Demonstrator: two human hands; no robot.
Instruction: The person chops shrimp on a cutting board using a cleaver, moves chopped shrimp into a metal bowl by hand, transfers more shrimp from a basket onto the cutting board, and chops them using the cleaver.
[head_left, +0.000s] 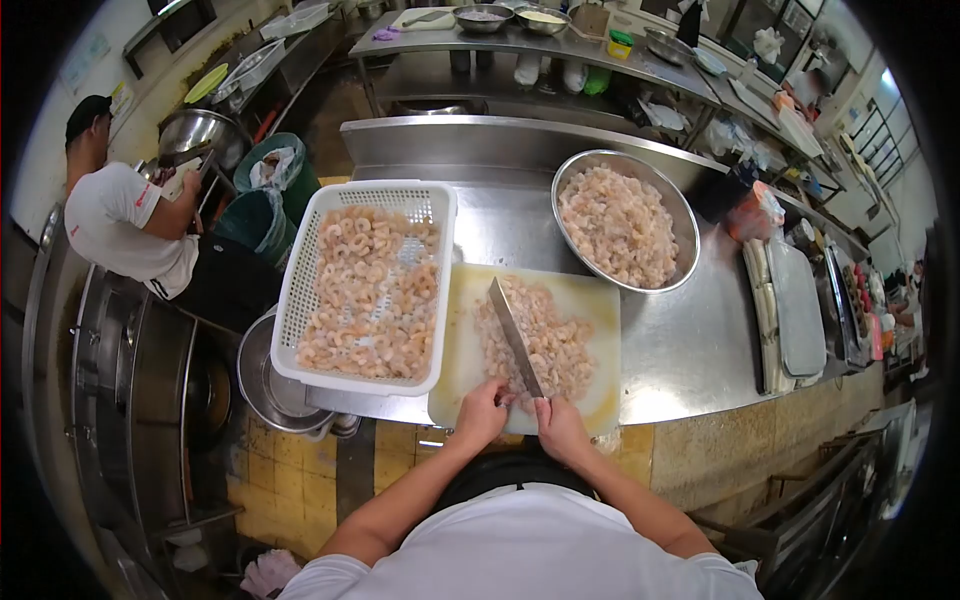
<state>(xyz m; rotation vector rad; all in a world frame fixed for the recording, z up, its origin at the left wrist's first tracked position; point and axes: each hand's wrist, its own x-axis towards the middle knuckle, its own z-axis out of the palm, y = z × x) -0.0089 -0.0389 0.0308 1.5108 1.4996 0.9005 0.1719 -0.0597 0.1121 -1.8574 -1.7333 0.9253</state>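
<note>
My right hand (562, 428) is closed around the handle of a kitchen knife (514, 335), whose broad blade points away from me across chopped shrimp (560, 350). The shrimp pieces are heaped on a yellowed white cutting board (460, 300). At the near edge of the heap, my left hand (483, 412) has its fingers curled, pinching a shrimp beside the knife's handle end. To the left stands a white perforated basket (447, 240) with peeled shrimp (375, 280) inside. A steel bowl (690, 262) full of shrimp pieces sits at the board's far right corner.
The steel table (680, 350) has a raised back edge. On its right lie a grey-white board (797, 310) and plastic bags. A pot (268, 375) stands below the basket's left side. Green bins (255, 222) and a co-worker (125, 225) are at left.
</note>
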